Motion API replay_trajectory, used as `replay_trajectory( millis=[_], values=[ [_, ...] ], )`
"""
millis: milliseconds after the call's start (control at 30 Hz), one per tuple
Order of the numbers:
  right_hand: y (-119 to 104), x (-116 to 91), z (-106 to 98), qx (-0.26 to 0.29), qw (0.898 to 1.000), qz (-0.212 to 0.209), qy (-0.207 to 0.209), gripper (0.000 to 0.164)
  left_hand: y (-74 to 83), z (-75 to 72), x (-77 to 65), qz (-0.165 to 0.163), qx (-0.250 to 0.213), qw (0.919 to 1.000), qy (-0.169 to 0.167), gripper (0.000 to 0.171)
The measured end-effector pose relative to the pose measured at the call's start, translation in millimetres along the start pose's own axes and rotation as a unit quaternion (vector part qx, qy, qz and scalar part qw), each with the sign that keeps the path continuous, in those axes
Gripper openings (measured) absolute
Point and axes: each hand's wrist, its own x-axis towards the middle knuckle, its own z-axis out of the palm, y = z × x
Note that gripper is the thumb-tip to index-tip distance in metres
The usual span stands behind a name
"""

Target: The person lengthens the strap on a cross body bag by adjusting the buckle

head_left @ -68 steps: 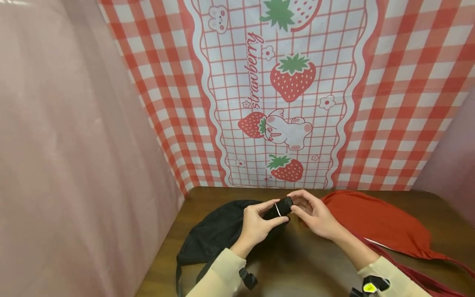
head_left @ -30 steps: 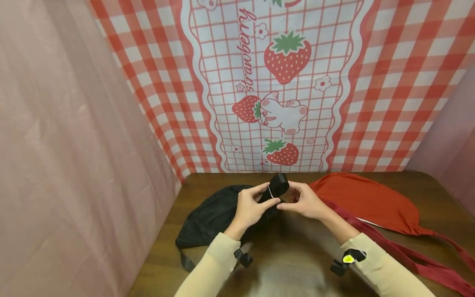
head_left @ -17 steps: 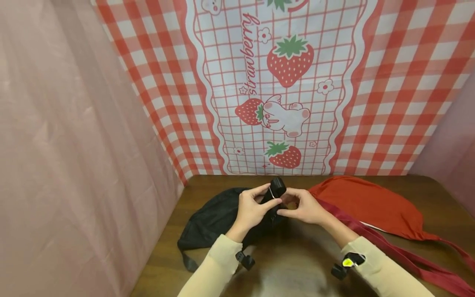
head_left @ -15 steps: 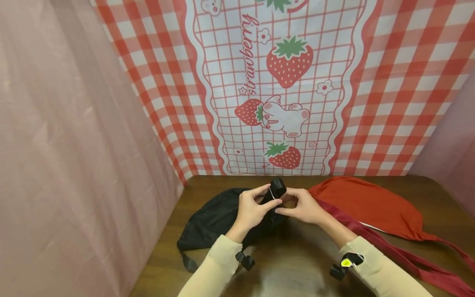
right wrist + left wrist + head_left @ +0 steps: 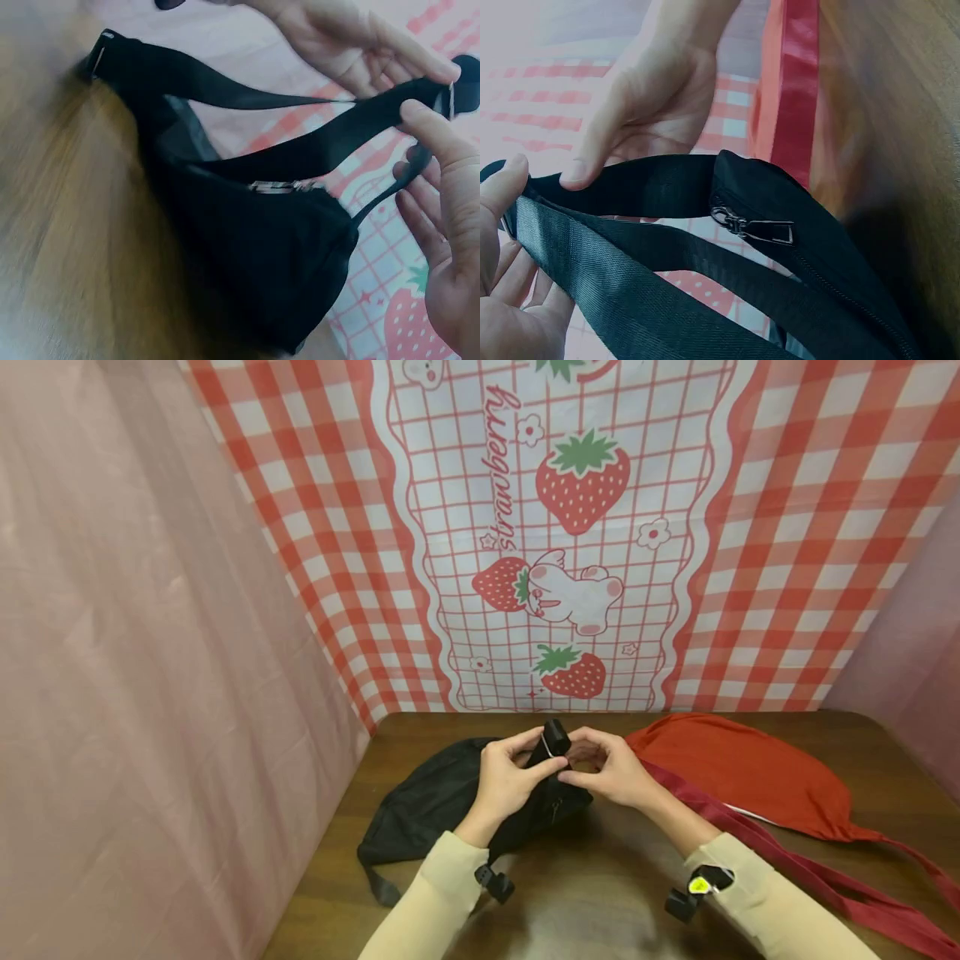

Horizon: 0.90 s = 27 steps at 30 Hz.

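Note:
A black waist bag [image 5: 431,806] lies on the left of the table, its zipper pull [image 5: 769,231] dangling near one end. My left hand [image 5: 510,785] pinches its black webbing strap [image 5: 556,737] between thumb and fingers at a thin metal slider [image 5: 451,101]. A short strap loop stands up beyond that slider. Close on the other side, my right hand [image 5: 615,770] holds the strap, thumb in front and fingers behind. In the left wrist view, strap lengths [image 5: 585,259] run from the left hand toward the bag. The right fingertips are partly hidden behind the strap there.
A red waist bag [image 5: 738,777] lies at the right, with its dark red strap [image 5: 795,860] trailing to the table's front right. Behind the wooden table [image 5: 600,893] hangs a strawberry-print checked cloth [image 5: 577,543]. A pink curtain [image 5: 150,652] borders the left.
The strap loop has turned from pointing right to pointing up and looks smaller than a second ago. The right hand shifted left beneath it. The bag's zippered end now shows below the hands.

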Motion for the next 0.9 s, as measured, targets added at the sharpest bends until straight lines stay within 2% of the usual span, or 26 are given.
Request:
replay_trajectory(
  millis=[233, 400, 567, 667, 767, 900],
  values=[
    [9, -9, -4, -0.036, 0.999, 0.018, 0.004, 0.04, 3.6, -4.0, 1.2, -0.021, -0.035, 0.999, 0.017, 0.049],
    [4, -6, -1, -0.012, 1.0, -0.025, 0.01, 0.034, 2.9, -4.4, 1.7, -0.026, -0.042, 0.9987, 0.015, 0.048],
    [0, -10, -5, -0.054, 0.997, -0.045, 0.012, 0.028, 3.2, -6.4, 2.8, -0.017, -0.036, 0.999, 0.019, 0.045],
    [-8, -6, -11, -0.038, 0.998, -0.053, 0.006, 0.031, 2.6, -7.3, 1.7, -0.018, -0.039, 0.9989, 0.017, 0.044],
    [-23, 6, -16, -0.016, 0.998, -0.065, -0.009, 0.036, 2.2, -6.8, 0.6, -0.01, -0.034, 0.9994, 0.004, 0.047],
    [-44, 23, -23, -0.048, 0.997, -0.054, -0.038, 0.035, 1.9, -4.0, 0.0, 0.011, -0.028, 0.9995, -0.011, 0.052]
  ],
)
